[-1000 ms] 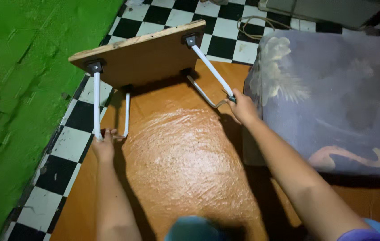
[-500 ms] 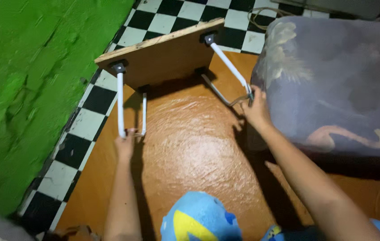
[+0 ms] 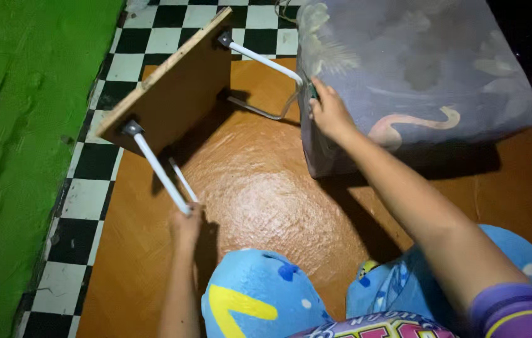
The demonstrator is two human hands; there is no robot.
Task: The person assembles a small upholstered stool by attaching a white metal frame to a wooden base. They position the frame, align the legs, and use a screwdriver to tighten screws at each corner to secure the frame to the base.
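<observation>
Hands are gripping the tipped folding table (image 3: 175,94): left hand (image 3: 186,226) pinching the near leg (image 3: 156,170), right hand (image 3: 328,112) clutching the far leg (image 3: 263,61).

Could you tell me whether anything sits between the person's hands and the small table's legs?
Nothing does: the left hand grips one white leg and the right hand grips the other leg, close beside the bundle.

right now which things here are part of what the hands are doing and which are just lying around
In hand:
- small folding table, tipped on its edge
- left hand gripping the near white leg frame
- right hand gripping the far white leg frame

Lying about:
- large soft bundle in a clear bag
- shiny orange mat
- checkered floor
- green wall
</observation>
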